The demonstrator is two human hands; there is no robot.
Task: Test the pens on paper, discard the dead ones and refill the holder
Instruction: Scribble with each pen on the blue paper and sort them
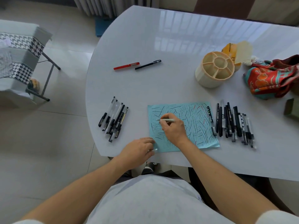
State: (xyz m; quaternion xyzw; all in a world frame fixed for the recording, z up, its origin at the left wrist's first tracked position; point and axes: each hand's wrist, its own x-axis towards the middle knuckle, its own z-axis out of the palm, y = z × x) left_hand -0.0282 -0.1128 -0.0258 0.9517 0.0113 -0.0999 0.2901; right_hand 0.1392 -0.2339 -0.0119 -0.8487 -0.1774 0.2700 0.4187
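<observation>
Centre of frame: the right hand [174,128] grips a pale pen [166,120], tip on the scribbled blue paper [194,120]. The left hand [139,150], at the paper's lower-left corner, is loosely curled around a small clear cap [155,149]. Pen groups [114,118] [233,122] flank the paper; the empty cream holder [213,69] stands upper right on the counter [161,38], two pens [137,64] upper centre.

right hand [174,129]: grips pale pen [166,120], tip on scribbled blue paper [199,126] | left hand [138,148]: pins paper's corner
</observation>
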